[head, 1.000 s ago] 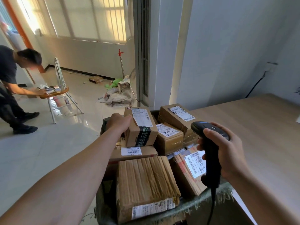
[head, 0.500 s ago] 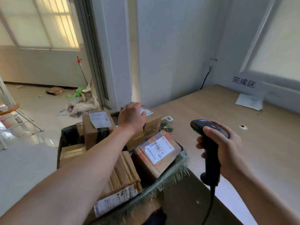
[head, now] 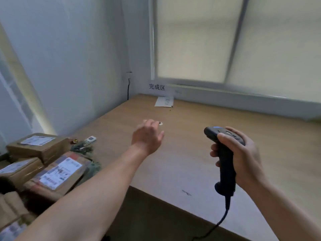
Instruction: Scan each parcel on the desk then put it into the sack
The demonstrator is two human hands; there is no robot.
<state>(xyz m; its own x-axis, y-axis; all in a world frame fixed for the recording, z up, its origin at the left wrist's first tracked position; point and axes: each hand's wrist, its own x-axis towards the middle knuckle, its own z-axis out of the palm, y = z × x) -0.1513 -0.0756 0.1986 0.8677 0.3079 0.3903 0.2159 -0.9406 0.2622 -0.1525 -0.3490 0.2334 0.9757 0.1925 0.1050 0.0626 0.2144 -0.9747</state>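
- The left hand (head: 147, 136) has left the parcels (head: 58, 173) and now reaches out above the counter (head: 191, 164), fingers loosely spread, holding nothing.
- The right hand (head: 245, 157) grips the scanner (head: 224, 152) by its handle, upright above the counter; its cable (head: 220, 221) hangs down below.
- The parcels lie stacked in the sack (head: 82, 148) at the counter's left end, labels up.
- A remote (head: 90, 139) lies just beside the sack.
- A paper (head: 164, 101) lies at the far edge.
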